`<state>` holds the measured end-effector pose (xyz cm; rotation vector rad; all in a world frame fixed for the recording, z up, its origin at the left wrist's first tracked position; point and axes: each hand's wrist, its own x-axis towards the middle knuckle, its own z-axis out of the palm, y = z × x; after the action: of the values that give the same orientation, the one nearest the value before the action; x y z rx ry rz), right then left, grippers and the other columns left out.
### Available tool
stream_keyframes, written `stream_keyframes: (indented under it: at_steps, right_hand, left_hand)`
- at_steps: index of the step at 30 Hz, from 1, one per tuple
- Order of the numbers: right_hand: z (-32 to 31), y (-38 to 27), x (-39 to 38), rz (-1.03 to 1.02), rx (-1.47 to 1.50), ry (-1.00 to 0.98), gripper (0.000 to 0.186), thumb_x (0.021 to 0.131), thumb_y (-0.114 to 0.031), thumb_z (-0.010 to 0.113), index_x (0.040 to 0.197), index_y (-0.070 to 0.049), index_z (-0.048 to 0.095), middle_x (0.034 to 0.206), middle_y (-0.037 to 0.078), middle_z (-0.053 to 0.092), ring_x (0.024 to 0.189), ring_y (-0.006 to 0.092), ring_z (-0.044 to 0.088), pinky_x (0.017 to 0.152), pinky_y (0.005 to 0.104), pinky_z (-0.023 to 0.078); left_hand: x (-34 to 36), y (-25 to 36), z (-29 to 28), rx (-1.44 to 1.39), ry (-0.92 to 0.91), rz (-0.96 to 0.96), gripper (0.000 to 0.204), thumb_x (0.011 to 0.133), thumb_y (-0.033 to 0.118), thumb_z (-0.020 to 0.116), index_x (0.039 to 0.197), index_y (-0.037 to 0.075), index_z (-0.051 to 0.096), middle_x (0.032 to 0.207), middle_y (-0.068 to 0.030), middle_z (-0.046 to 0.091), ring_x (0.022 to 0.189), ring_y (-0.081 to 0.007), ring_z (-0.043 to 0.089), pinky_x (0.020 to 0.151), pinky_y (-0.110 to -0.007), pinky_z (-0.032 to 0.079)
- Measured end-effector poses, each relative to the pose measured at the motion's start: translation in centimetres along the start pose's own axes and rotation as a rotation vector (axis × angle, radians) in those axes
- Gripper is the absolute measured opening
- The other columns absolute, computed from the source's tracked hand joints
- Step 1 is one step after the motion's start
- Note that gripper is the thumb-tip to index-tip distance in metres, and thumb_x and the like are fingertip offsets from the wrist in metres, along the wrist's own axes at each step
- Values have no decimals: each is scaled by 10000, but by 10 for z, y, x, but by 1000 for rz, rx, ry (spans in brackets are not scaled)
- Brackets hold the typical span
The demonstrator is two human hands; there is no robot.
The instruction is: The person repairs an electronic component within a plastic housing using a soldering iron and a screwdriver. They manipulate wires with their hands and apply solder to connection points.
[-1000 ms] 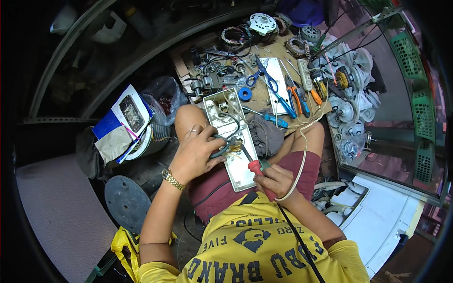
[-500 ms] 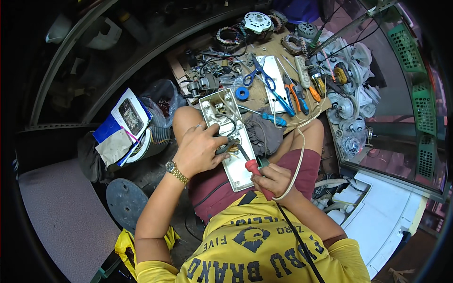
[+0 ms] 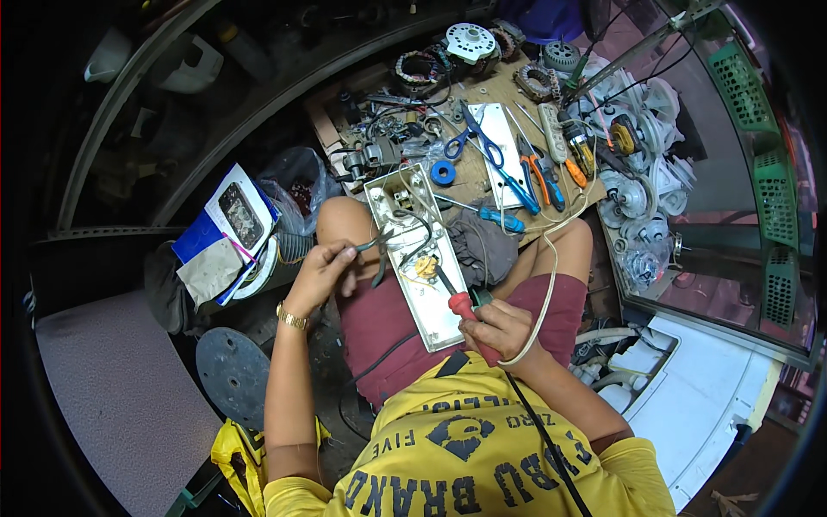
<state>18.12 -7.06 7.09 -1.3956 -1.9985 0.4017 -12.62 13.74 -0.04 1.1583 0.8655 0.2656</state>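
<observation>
A long white open housing (image 3: 431, 319) lies tilted across my lap, with wires and a small yellow part (image 3: 425, 267) inside. My left hand (image 3: 329, 269), left of the housing, is closed on dark-handled pliers (image 3: 372, 246) whose jaws point toward its upper end. My right hand (image 3: 495, 332) grips a red-handled soldering iron (image 3: 462, 306) with its tip at the yellow part. A cream cable (image 3: 543, 310) loops around that hand.
A cluttered wooden board (image 3: 465, 198) ahead holds scissors (image 3: 482, 142), hand tools, blue tape (image 3: 443, 172) and motor coils (image 3: 418, 67). White plastic parts (image 3: 637, 194) crowd the right. Papers (image 3: 215, 267) top a bucket at left, near a dark disc (image 3: 231, 375).
My left hand and the pliers have moved left, away from the housing's middle, uncovering the yellow part. My right hand stays in place with the iron.
</observation>
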Motion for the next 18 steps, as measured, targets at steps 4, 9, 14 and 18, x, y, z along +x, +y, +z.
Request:
stream_keyframes:
  at_steps: [4, 9, 14, 18]
  right_hand:
    - [1, -2, 3, 9, 15, 14, 276, 744, -60, 850, 988, -102, 726, 860, 39, 582, 720, 212, 627, 594, 363, 512]
    - [2, -3, 8, 8, 21, 62, 285, 739, -14, 851, 984, -83, 723, 839, 50, 587, 694, 220, 626, 576, 357, 505]
    - [4, -4, 10, 49, 43, 107, 284, 746, -5, 859, 985, -64, 718, 818, 55, 583, 670, 224, 615, 566, 358, 502]
    - [5, -4, 8, 37, 32, 87, 279, 752, -11, 857, 989, -66, 721, 819, 56, 583, 669, 222, 616, 566, 356, 503]
  left_hand:
    - [-8, -23, 0, 558, 407, 186, 336, 1094, 327, 586, 1042, 39, 751, 827, -124, 755, 772, -275, 740, 715, -405, 548]
    - [13, -12, 36, 1175, 829, 71, 223, 1073, 345, 595, 1115, 146, 686, 812, -190, 737, 757, -423, 715, 642, -547, 515]
    - [0, -14, 19, 1091, 762, 13, 175, 1052, 255, 625, 1163, 120, 624, 850, -153, 736, 789, -396, 715, 662, -529, 526]
    - [0, -22, 20, 1088, 878, 215, 189, 963, 103, 675, 1145, 110, 624, 1148, -102, 665, 1029, -365, 661, 792, -483, 552]
